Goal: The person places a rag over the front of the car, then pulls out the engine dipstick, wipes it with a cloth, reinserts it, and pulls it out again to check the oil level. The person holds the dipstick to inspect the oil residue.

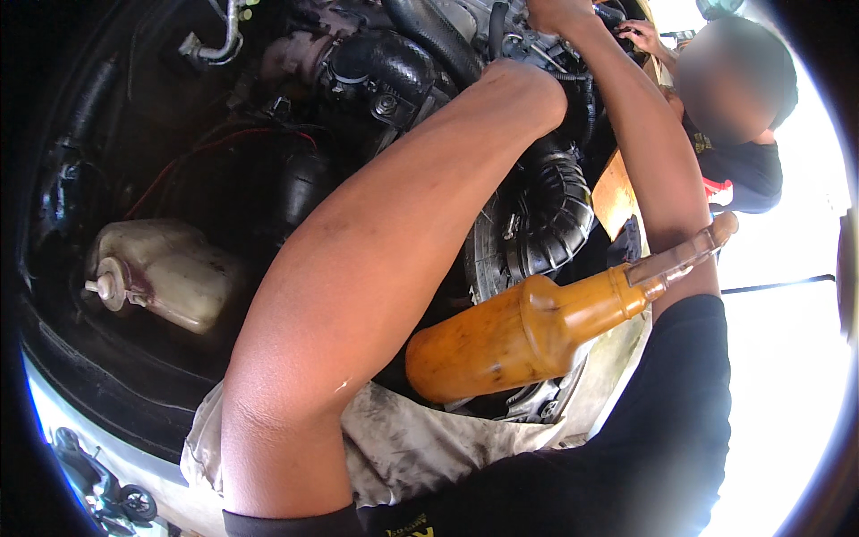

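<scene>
I lean over an open engine bay. My left arm runs up across the middle of the picture, and past the wrist it drops behind black hoses, so the hand itself is hidden. My right hand (557, 12) reaches to the top edge and rests on engine parts beside a black hose; its fingers are partly cut off. An orange plastic bottle (510, 336) with a clear spout lies tilted against my right upper arm, spout pointing up and to the right. A black ribbed intake hose (559, 210) sits between my two arms.
A dirty grey cloth (403, 443) drapes over the car's front edge below my arms. A yellowed fluid reservoir (165, 273) sits at the left. Another person in a black shirt stands at the upper right with a hand (641, 36) on the engine.
</scene>
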A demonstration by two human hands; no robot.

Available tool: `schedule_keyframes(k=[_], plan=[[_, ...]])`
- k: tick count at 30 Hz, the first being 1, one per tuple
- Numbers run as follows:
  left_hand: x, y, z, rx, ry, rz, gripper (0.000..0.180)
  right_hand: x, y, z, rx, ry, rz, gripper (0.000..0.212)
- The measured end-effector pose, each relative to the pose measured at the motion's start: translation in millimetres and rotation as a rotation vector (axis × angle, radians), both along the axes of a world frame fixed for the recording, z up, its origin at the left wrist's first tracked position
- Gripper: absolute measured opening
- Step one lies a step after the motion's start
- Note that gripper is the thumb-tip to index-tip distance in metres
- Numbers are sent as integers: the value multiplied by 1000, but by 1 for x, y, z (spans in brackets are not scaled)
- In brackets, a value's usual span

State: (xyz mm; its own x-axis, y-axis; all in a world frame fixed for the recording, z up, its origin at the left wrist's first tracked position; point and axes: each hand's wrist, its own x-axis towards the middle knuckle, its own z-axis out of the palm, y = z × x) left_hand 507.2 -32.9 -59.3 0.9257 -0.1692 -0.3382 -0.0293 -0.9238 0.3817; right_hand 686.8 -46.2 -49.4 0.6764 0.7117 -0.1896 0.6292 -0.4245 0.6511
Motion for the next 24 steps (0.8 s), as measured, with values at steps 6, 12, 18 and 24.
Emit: schedule_keyframes(k=[6,12,18,24], plan=[[-2,-7,6,-10,8,85,30,7,-7,11,154,30,-131,43],[0,-10,6,32,28,56,30,0,-4,12,31,28,-98,52],[3,-9,3,17,25,37,30,38,-13,-5,104,85,-53,65],[3,-10,5,-13,16,43,30,24,-18,4,119,-9,-30,57]])
